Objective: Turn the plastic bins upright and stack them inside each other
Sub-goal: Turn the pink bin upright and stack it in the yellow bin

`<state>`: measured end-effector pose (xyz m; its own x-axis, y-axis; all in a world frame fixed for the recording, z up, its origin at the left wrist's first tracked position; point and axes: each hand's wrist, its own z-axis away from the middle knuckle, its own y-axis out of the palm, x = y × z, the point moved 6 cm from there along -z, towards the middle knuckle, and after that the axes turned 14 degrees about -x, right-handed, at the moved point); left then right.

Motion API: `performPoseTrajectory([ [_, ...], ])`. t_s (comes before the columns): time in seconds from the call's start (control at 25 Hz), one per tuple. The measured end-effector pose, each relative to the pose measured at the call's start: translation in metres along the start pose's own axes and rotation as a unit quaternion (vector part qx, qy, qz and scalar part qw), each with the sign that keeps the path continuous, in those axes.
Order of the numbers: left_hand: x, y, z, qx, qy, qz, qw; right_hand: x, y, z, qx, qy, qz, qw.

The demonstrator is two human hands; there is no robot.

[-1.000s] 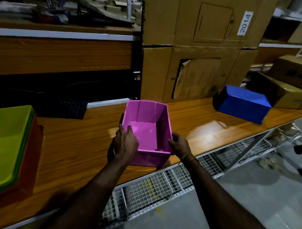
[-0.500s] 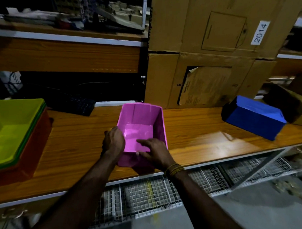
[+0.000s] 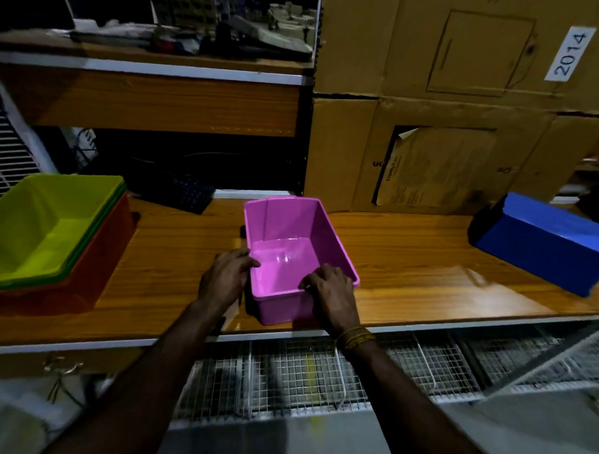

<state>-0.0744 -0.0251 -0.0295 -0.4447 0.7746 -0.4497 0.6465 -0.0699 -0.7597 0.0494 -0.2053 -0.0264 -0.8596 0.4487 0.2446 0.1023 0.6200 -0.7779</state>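
A pink plastic bin [image 3: 291, 240] stands upright and empty on the wooden bench [image 3: 409, 264], near its front edge. My left hand [image 3: 226, 278] grips the bin's near left rim, fingers curled over the edge. My right hand [image 3: 331, 294] grips the near right corner of the rim. At the far left sits a stack of nested upright bins [image 3: 50, 238]: lime green on top, a green one under it, an orange-red one outermost. A blue bin [image 3: 542, 245] lies overturned at the far right of the bench.
Large cardboard boxes [image 3: 447, 130] stand behind the bench at the right. A black keyboard [image 3: 177, 193] lies at the back, under a wooden shelf [image 3: 153, 99]. Wire mesh racks [image 3: 320, 373] run below the bench's front edge.
My right hand has shifted from the middle of the near rim to its right corner. The pink bin stays upright in about the same spot, while my view has swung left.
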Motion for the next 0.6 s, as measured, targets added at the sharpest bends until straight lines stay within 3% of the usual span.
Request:
performPoseTrajectory([
  [0.12,0.008,0.012,0.011,0.024,0.016,-0.002,1.000,-0.010,-0.006,0.008,-0.019,0.028,-0.003,0.999],
  [0.36,-0.017,0.011,0.025,-0.008,0.078,0.004,0.997,0.009,-0.004,0.027,0.008,0.043,-0.100,0.994],
  [0.6,-0.045,0.021,0.028,0.003,0.081,0.038,0.996,0.008,-0.008,0.038,-0.007,0.054,-0.128,0.990],
])
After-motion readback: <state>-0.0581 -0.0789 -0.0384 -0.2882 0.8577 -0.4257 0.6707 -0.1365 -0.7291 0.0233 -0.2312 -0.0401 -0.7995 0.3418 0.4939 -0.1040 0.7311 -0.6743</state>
